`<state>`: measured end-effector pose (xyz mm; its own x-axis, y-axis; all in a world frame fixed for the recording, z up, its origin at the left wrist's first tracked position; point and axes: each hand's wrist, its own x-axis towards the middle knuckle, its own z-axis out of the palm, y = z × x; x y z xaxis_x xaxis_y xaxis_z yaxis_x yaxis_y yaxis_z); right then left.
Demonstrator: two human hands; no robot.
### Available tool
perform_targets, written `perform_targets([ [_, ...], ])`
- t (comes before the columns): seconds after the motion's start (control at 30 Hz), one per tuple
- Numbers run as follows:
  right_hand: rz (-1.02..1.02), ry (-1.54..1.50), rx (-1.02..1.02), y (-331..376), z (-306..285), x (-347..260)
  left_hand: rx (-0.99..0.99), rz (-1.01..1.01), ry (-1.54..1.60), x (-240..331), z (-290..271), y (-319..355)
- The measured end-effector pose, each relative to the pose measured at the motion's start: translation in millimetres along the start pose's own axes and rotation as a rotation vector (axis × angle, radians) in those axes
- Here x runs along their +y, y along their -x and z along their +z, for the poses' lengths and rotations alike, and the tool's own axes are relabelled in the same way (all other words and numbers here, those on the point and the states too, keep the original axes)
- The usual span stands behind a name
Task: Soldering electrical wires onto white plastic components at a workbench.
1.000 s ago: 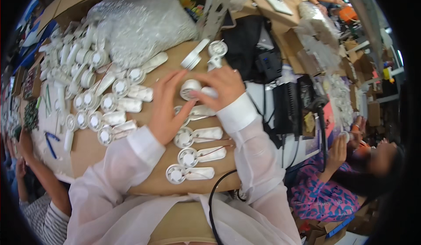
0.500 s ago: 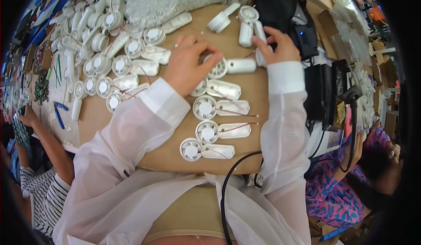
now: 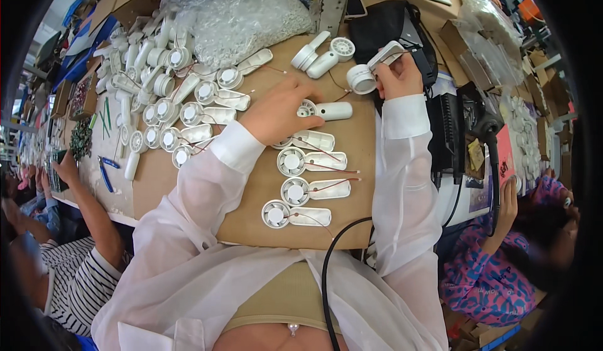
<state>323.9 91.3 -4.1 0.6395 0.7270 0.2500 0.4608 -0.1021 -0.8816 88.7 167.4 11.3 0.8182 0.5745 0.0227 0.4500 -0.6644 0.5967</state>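
Note:
My right hand (image 3: 400, 78) holds a white handheld fan (image 3: 362, 79) raised at the upper right, its hollow handle half facing up with wires showing. Bent around the head of another white fan (image 3: 334, 111), which lies with its closed handle pointing right, is my left hand (image 3: 279, 111). Its fingers and thumb grip that fan's rim. Below it, several fans with opened handles and thin red wires form a column, among them a lower fan (image 3: 276, 214) and one above it (image 3: 295, 191). Two more fans, one with a round grille (image 3: 342, 49), lie beyond my hands.
A heap of white fans (image 3: 151, 78) covers the back left, beside a clear bag of small parts (image 3: 232, 12). Blue pliers (image 3: 105, 174) lie left. Black equipment (image 3: 447, 134) and a black cable (image 3: 336, 241) border the right. People sit at both sides.
My right hand has closed on a fan and lifted it, turning its hollow handle into view. My left hand stays at the lying fan's head. The view has shifted slightly.

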Motion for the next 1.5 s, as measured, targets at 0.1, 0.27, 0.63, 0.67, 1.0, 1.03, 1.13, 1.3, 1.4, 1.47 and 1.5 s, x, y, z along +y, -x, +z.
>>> perform_targets([
  [0.1,0.224,-0.545,-0.078,3.4,8.6,-12.0,0.011,0.013,-0.008,-0.3,-0.4,-4.1],
  [0.27,0.336,-0.646,-0.426,4.8,5.5,-19.2,0.046,0.127,0.038,-15.3,2.7,-6.4],
  [0.63,0.398,-0.392,-0.599,-16.3,-28.0,9.9,0.225,0.437,-0.165,-22.9,-5.0,-6.7],
  [0.67,0.423,-0.395,-0.61,-17.8,-30.2,10.5,0.167,0.413,-0.171,-20.0,-7.8,-3.8],
  [1.0,0.482,-0.486,-0.488,1.3,5.5,1.1,0.104,0.31,-0.183,-12.9,-17.6,1.6],
  [1.03,0.438,-0.423,-0.493,5.3,7.5,-4.5,0.087,0.307,-0.142,-14.1,-19.9,1.6],
  [1.13,0.343,-0.299,-0.498,7.2,9.6,-10.8,0.055,0.304,-0.064,-14.2,-28.4,2.0],
  [1.3,0.284,-0.33,-0.637,-0.5,-10.4,-1.7,0.204,0.085,-0.153,4.5,-55.6,12.8],
  [1.4,0.393,-0.11,-0.735,1.3,-6.9,-2.6,0.308,0.14,-0.143,34.0,-92.3,21.9],
  [1.47,0.418,-0.028,-0.764,1.4,-9.9,-7.0,0.32,0.212,-0.232,44.7,-96.0,13.2],
  [1.5,0.363,0.029,-0.739,2.8,-11.5,-6.5,0.287,0.266,-0.327,46.3,-91.0,-3.0],
])
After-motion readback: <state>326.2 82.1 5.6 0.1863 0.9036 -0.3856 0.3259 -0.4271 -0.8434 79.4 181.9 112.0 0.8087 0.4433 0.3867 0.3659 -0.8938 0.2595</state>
